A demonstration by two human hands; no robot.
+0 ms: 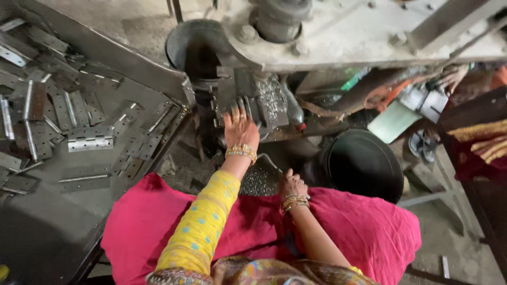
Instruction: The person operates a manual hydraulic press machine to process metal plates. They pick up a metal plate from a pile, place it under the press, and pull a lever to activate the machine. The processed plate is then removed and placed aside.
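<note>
Pink cloth (pixel 158 221) covers the lap. Right hand (pixel 292 184) rests curled at the grey scoop of metal chips (pixel 260 179); left hand (pixel 240 126), fingers spread, presses into the grey press die (pixel 253 97), a crush hazard.

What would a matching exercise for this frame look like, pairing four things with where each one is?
Things:
1. left hand
2. right hand
3. metal hinges
4. black round pan

Places:
A. spread over the dark table at the left
B. fingers up against the press machine's metal block
C. on the floor to the right of the person's lap
D. at the edge of the scoop of small shiny parts on the pink cloth

Pairs: 1-B, 2-D, 3-A, 4-C
</note>
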